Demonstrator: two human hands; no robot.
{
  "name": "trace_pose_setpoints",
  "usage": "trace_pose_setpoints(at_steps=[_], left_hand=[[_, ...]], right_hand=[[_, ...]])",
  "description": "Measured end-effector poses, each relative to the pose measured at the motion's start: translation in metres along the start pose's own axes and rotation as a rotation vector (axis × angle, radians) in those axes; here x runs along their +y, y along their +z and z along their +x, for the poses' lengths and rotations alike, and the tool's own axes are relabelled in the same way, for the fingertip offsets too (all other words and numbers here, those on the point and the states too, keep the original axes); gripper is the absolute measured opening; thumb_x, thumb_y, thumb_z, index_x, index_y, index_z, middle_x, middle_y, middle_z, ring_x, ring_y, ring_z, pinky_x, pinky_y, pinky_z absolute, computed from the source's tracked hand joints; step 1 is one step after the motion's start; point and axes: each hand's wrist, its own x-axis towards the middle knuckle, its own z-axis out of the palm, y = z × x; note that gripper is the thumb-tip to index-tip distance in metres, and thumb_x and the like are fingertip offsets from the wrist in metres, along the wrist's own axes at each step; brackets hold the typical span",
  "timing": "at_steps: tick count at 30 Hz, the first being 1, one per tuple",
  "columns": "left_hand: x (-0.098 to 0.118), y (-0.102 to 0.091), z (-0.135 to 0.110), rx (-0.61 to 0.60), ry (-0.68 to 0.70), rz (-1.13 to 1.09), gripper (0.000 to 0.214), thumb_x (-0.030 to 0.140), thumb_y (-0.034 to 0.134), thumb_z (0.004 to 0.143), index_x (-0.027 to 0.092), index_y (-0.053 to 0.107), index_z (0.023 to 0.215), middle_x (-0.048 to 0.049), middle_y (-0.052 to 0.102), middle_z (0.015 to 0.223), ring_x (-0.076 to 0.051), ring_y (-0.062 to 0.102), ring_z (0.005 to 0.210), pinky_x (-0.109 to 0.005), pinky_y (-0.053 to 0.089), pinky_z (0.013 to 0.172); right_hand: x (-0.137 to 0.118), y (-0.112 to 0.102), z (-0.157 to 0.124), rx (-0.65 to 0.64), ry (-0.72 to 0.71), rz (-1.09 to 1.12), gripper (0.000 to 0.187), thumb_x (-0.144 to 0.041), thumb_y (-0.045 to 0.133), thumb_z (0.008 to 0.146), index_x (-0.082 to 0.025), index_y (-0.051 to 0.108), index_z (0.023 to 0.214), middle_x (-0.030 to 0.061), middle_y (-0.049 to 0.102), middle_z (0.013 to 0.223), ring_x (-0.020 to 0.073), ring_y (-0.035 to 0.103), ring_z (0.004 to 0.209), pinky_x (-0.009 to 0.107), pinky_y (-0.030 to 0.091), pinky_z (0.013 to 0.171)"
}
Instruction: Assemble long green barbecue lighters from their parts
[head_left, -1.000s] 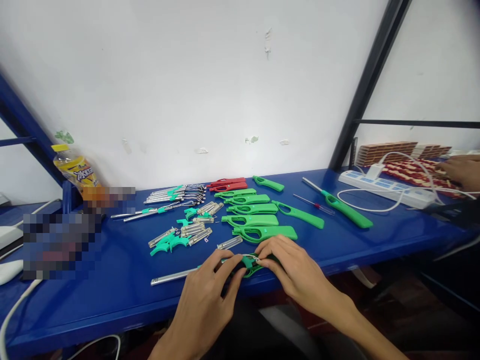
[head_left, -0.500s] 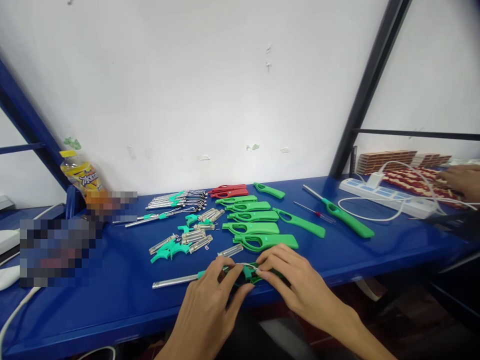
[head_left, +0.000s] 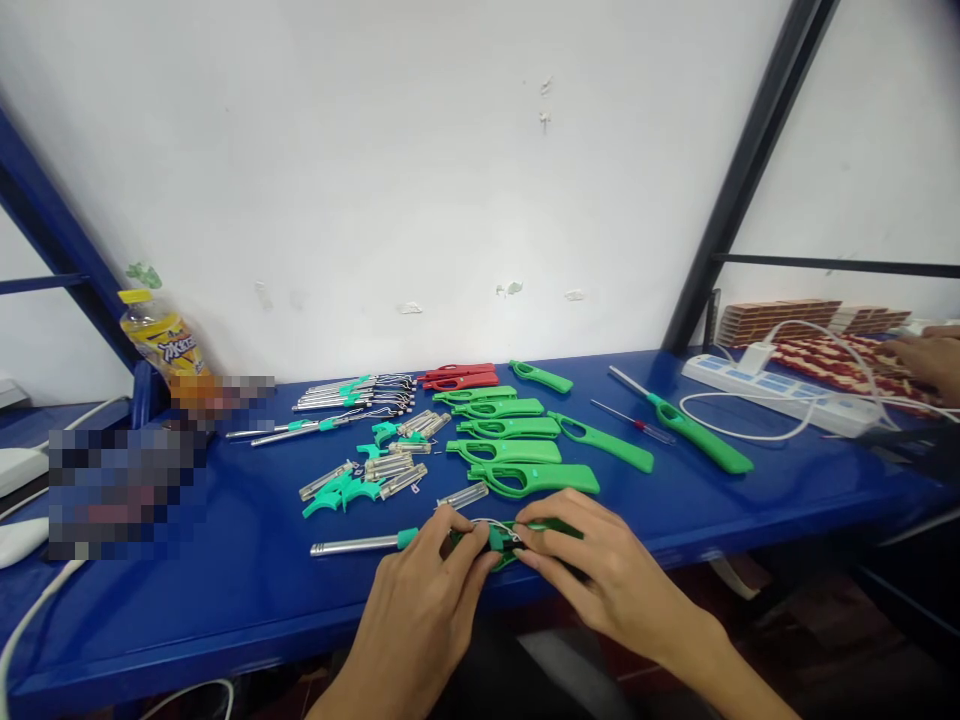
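Note:
At the near edge of the table, my left hand (head_left: 424,590) is closed around a half-assembled stick lighter (head_left: 408,540), whose metal tube (head_left: 354,546) points left. Thumb and fingers of my right hand (head_left: 611,560) pinch the end of a thin white wire (head_left: 492,521) over the green handle shell. The wire arcs between both hands. Much of the shell is hidden beneath my fingers. Just beyond them lies a clear fuel tank (head_left: 463,496). Green handle shells (head_left: 551,479) are lined up behind my right hand, and teal triggers (head_left: 341,494) lie among more clear tanks to the left.
Metal tubes with wires (head_left: 337,400) and red handle shells (head_left: 459,377) lie farther back. A screwdriver (head_left: 637,423), a green stick lighter (head_left: 701,436) and a power strip (head_left: 787,396) are on the right. Another person's hand (head_left: 930,358) is at far right; a bottle (head_left: 169,345) stands left.
The view has shifted slightly. My right fingertips have moved a little at the wire's end, and both hands stay on the lighter.

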Motion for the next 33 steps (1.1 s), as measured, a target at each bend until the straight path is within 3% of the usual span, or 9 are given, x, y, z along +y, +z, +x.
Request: trace_pose_setpoints(at_steps=[3,10,15,22,30,33], left_hand=[[-0.001,-0.001,-0.001,-0.004,0.009,0.0,0.031,0.029,0.036,0.114,0.021,0.066,0.119,-0.0066,0.069,0.101,-0.018,0.076,0.073,-0.028,0.061,0.057],[-0.003,-0.013,-0.004,-0.123,0.183,0.138,0.037,0.024,0.029,0.114,0.015,0.059,0.132,-0.0114,0.072,0.105,-0.022,0.076,0.073,-0.031,0.059,0.052],[-0.008,-0.011,-0.005,-0.098,0.232,0.186,0.039,0.025,0.025,0.115,0.015,0.058,0.133,-0.0119,0.074,0.106,-0.022,0.077,0.07,-0.031,0.059,0.05],[-0.009,-0.012,-0.005,-0.143,0.236,0.192,0.044,0.027,0.02,0.115,0.015,0.059,0.133,-0.0128,0.075,0.105,-0.024,0.08,0.082,-0.031,0.063,0.056],[-0.008,-0.007,-0.01,-0.076,0.231,0.192,0.04,0.026,0.025,0.114,0.015,0.058,0.133,-0.0144,0.076,0.108,-0.028,0.08,0.089,-0.034,0.065,0.058],[-0.007,-0.007,-0.01,-0.064,0.208,0.159,0.04,0.026,0.024,0.114,0.017,0.059,0.131,-0.0124,0.075,0.105,-0.025,0.08,0.083,-0.033,0.063,0.056]], right_hand=[[-0.001,-0.001,0.0,0.002,-0.02,-0.04,0.011,-0.02,0.06,0.107,-0.019,0.07,0.11,0.009,0.072,0.113,0.0234,0.064,0.098,0.04,0.054,0.086],[-0.011,-0.013,-0.002,-0.113,-0.023,-0.101,0.021,-0.019,0.054,0.109,-0.02,0.068,0.125,0.009,0.072,0.117,0.0245,0.065,0.1,0.042,0.055,0.086],[-0.016,-0.015,-0.003,-0.131,-0.024,-0.126,0.024,-0.019,0.053,0.109,-0.021,0.067,0.129,0.0081,0.073,0.117,0.025,0.066,0.1,0.042,0.056,0.086],[-0.019,-0.017,-0.002,-0.175,-0.018,-0.187,0.026,-0.018,0.05,0.11,-0.02,0.065,0.131,0.0105,0.073,0.12,0.0269,0.068,0.1,0.044,0.057,0.086],[-0.022,-0.012,-0.006,-0.128,-0.05,-0.219,0.031,-0.014,0.047,0.109,-0.019,0.063,0.134,0.0113,0.075,0.121,0.0284,0.07,0.1,0.043,0.059,0.084],[-0.022,-0.012,-0.006,-0.138,-0.026,-0.164,0.031,-0.013,0.047,0.108,-0.02,0.065,0.132,0.0106,0.075,0.12,0.0274,0.07,0.099,0.042,0.059,0.083]])
